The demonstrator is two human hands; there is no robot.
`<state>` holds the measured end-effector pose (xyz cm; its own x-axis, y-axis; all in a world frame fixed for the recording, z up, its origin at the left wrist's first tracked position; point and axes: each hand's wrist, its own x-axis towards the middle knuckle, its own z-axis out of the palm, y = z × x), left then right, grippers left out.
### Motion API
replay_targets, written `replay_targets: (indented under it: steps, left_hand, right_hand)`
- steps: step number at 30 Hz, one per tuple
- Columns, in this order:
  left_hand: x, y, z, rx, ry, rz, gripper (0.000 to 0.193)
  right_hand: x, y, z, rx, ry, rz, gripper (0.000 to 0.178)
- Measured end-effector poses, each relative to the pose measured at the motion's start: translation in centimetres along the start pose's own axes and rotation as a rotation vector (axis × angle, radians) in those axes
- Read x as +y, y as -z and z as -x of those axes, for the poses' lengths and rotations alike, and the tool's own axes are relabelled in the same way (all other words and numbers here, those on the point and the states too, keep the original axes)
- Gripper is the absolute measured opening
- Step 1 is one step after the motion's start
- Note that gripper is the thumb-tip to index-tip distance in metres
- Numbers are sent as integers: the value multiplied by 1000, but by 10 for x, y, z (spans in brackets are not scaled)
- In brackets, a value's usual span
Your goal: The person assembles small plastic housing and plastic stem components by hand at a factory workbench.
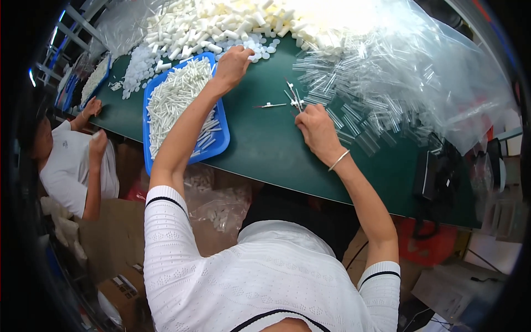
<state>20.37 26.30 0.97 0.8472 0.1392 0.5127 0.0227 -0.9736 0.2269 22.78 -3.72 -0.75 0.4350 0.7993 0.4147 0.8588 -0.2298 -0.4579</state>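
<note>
Your left hand (232, 65) is narrow, fingertips drawn together at the edge of the round, flat, translucent white discs (265, 50), which spread toward its 2 o'clock; you cannot tell whether a disc is pinched. Your right hand (318, 127) is also narrow, its fingers bunched at the lower end of a small cluster of thin, dark-tipped sticks with white fittings (292, 95), lying at its 11 o'clock; a firm grip cannot be made out. The cluster leans roughly from 11 to 5 o'clock.

A lone thin stick with a white fitting (269, 105) rests apart on the dark green bench (265, 155), at your right hand's 10 o'clock, long axis near 9 to 3. Your right hand is the nearer one to both.
</note>
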Motion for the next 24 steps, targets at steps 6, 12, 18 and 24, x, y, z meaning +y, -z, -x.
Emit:
replay_targets:
  steps: [6,12,18,24]
  left_hand:
    - [-19,-14,-10,-10,-177,-200,12]
    - [120,40,63,-283,358,843,17]
    - [181,37,137,-224,32,561,25]
    - [199,22,122,-364,-229,155,19]
  right_hand:
    - [-22,24,56,-9,49,-94,12]
    - [-20,33,82,87,34,-11,16]
    - [-20,28,90,96,41,-87,17]
    - [-21,30,91,111,14,-140,11]
